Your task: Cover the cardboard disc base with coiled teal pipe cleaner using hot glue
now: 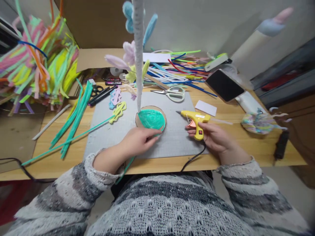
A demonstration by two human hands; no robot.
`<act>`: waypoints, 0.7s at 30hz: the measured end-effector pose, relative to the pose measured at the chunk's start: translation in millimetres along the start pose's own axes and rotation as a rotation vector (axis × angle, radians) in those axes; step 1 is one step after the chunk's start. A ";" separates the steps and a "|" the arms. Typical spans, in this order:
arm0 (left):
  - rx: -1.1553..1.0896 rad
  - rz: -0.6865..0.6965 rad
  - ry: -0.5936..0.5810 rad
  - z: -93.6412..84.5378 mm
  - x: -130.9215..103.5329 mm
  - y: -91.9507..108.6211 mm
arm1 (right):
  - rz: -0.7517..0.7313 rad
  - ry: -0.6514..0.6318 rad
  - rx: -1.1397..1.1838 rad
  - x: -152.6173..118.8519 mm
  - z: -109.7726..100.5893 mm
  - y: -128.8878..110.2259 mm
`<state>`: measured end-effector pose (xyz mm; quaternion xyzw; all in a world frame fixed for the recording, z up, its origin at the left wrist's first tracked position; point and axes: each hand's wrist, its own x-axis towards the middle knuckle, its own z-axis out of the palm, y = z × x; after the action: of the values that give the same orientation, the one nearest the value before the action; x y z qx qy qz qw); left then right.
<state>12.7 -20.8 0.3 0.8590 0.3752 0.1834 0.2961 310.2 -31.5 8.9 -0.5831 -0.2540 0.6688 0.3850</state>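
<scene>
My left hand (140, 141) presses its fingertips on a green pipe cleaner at the near edge of a round wooden base (139, 122). Green coiled pipe cleaner (151, 118) covers much of the base, and a loose green tail (126, 169) hangs below the hand. From the base's left back edge rises a white wrapped stem (138, 62) bearing blue, purple and yellow fuzzy flowers. To the right, my right hand (213, 136) is wrapped round the handle of a yellow glue gun (199, 122), whose nozzle points left, apart from the base.
Scissors (175, 93) lie behind the base on a grey mat (172, 144). Green pipe cleaners (77, 121) and pens (102, 95) are at left, with big colourful bundles (29, 62) beyond. A phone (225, 84), white card (206, 108) and pastel fuzzy piece (258, 122) lie at right.
</scene>
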 end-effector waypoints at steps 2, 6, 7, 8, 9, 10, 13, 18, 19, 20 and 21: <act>0.074 0.017 -0.033 3.3 -0.4 0.1 | -0.006 0.013 -0.169 5.3 -4.1 -5.9; 0.161 0.012 -0.040 6.1 -1.0 2.1 | -0.039 0.223 -0.846 4.8 -1.3 -19.5; 0.174 0.013 -0.042 6.1 -1.2 2.8 | -0.087 0.320 -1.052 2.6 2.5 -22.9; 0.182 0.015 -0.045 6.2 -1.3 3.4 | -0.178 0.416 -1.228 0.1 7.7 -25.7; 0.185 0.017 -0.045 6.5 -1.4 3.9 | -0.305 0.496 -1.345 -2.1 14.2 -27.7; 0.185 0.020 -0.040 7.0 -1.4 4.3 | -0.443 0.496 -1.393 -3.7 21.5 -28.6; 0.172 0.042 -0.013 10.7 -0.8 4.5 | -0.921 0.139 -1.301 -1.6 45.5 -24.1; 0.140 0.107 0.020 21.3 1.0 4.2 | -1.212 -0.059 -1.153 15.7 69.8 -3.4; 0.138 0.116 0.024 23.1 1.3 4.4 | -1.206 -0.037 -1.131 18.4 71.0 0.1; 0.136 0.120 0.026 24.5 1.6 4.8 | -1.192 -0.027 -1.122 20.5 71.2 2.8; 0.136 0.120 0.024 25.5 1.8 5.2 | -1.178 -0.025 -1.124 21.9 70.8 4.8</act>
<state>30.4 -31.7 -15.5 0.8957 0.3383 0.1854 0.2212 239.6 -8.8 5.8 -0.4525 -0.8210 0.1355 0.3206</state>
